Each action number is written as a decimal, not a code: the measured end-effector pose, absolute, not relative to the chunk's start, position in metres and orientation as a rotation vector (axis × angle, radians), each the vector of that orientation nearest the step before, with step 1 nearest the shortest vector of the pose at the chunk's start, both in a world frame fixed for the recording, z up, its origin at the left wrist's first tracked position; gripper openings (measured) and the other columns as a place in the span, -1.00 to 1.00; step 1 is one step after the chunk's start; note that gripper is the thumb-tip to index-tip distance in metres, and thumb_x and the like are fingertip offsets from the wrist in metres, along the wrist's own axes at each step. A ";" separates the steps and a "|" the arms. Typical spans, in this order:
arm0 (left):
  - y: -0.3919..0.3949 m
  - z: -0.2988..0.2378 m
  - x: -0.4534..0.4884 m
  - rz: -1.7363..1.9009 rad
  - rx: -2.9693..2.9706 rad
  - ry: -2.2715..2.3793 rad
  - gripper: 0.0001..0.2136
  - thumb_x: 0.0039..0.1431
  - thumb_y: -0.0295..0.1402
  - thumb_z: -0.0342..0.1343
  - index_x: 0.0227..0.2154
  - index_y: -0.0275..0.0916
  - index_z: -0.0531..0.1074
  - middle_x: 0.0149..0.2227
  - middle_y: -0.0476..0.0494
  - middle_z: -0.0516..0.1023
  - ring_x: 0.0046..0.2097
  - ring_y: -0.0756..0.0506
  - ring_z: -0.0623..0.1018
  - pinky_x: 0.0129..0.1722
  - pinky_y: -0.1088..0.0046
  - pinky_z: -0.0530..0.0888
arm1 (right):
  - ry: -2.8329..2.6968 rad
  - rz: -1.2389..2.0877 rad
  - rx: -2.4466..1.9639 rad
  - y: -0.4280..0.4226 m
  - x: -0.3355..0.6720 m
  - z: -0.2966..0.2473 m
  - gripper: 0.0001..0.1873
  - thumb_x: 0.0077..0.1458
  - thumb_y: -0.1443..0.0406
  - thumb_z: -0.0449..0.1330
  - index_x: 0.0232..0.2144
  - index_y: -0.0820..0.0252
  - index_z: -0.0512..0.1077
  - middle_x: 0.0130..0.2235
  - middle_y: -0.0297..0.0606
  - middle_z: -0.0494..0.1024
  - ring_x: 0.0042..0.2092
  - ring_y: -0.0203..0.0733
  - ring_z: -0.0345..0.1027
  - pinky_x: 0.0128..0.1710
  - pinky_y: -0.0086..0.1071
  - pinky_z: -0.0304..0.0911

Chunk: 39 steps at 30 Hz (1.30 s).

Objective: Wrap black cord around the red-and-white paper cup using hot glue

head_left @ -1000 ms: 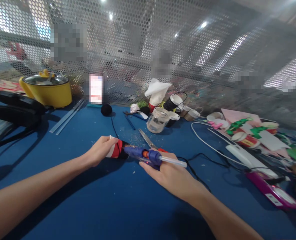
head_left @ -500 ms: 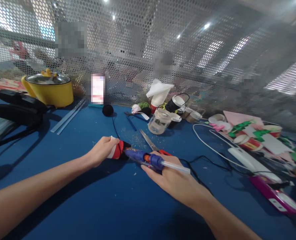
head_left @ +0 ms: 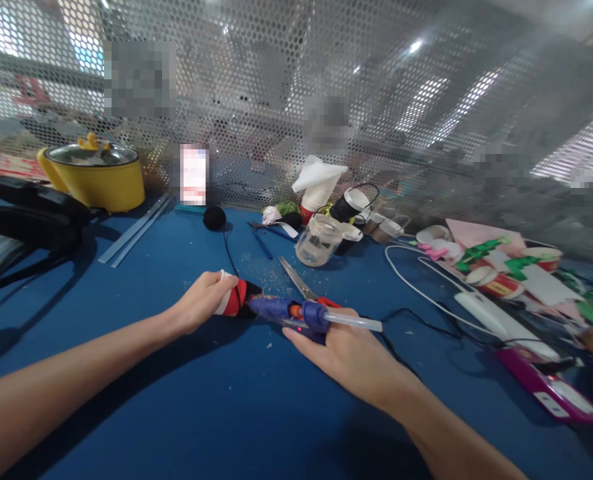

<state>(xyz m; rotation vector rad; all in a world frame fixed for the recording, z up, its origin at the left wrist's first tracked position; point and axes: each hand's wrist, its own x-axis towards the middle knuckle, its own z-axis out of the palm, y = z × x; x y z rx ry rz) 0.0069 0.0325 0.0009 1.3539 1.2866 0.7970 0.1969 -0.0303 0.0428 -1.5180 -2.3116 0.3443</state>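
My left hand (head_left: pixel 207 300) is closed around a red and white paper cup (head_left: pixel 233 298) lying on its side, one end of it wrapped in black yarn. A strand of that yarn runs back to a black yarn ball (head_left: pixel 215 218). In my right hand (head_left: pixel 359 353) is a blue hot glue gun (head_left: pixel 281 313) with a clear glue stick jutting from its rear. The gun's nozzle is at the black-wrapped part of the cup; whether it touches cannot be seen. Scissors (head_left: pixel 299 279) with red handles lie just beyond the gun, partly hidden by it.
A glass jar (head_left: pixel 319 241) stands behind the scissors, near yarn-wrapped cups (head_left: pixel 349 205). At the left are a yellow pot (head_left: pixel 96 180) and clear strips (head_left: pixel 136 230). Cables lead to a white power strip (head_left: pixel 503 323) and a purple device (head_left: pixel 549 387). Craft scraps (head_left: pixel 516 267) pile up at right.
The view has shifted very slightly. Both hands, the cup and the glue gun keep nearly the same positions.
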 end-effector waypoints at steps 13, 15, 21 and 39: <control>0.028 0.005 0.006 0.730 1.491 1.314 -0.73 -0.08 -0.19 -0.16 -0.64 -0.29 0.22 -0.70 0.09 0.13 -0.64 0.08 0.12 -0.64 0.55 0.06 | -2.290 0.374 -1.520 -0.029 0.199 0.045 -0.83 -0.03 0.25 0.01 -0.42 0.21 0.34 -0.43 -0.31 0.43 -0.39 -0.26 0.29 -0.39 -0.46 0.16; 0.028 0.006 0.006 0.722 1.511 1.322 -0.73 -0.08 -0.18 -0.16 -0.64 -0.29 0.22 -0.71 0.09 0.12 -0.64 0.08 0.12 -0.64 0.55 0.05 | -2.274 0.356 -1.494 -0.030 0.199 0.045 -0.83 -0.02 0.25 0.01 -0.44 0.21 0.33 -0.46 -0.32 0.42 -0.42 -0.29 0.28 -0.40 -0.48 0.16; 0.028 0.008 0.007 0.716 1.499 1.318 -0.74 -0.08 -0.19 -0.17 -0.64 -0.29 0.22 -0.70 0.09 0.14 -0.64 0.07 0.13 -0.63 0.55 0.07 | -2.316 0.302 -1.511 -0.030 0.200 0.043 -0.84 -0.04 0.25 0.02 -0.47 0.22 0.33 -0.51 -0.31 0.41 -0.46 -0.27 0.28 -0.44 -0.46 0.16; 0.028 0.007 0.008 0.725 1.492 1.315 -0.75 -0.08 -0.22 -0.17 -0.66 -0.29 0.22 -0.71 0.08 0.12 -0.65 0.08 0.11 -0.64 0.55 0.05 | -2.358 0.196 -1.453 -0.031 0.200 0.040 -0.88 -0.04 0.27 0.02 -0.52 0.20 0.27 -0.54 -0.34 0.39 -0.53 -0.33 0.26 -0.56 -0.52 0.12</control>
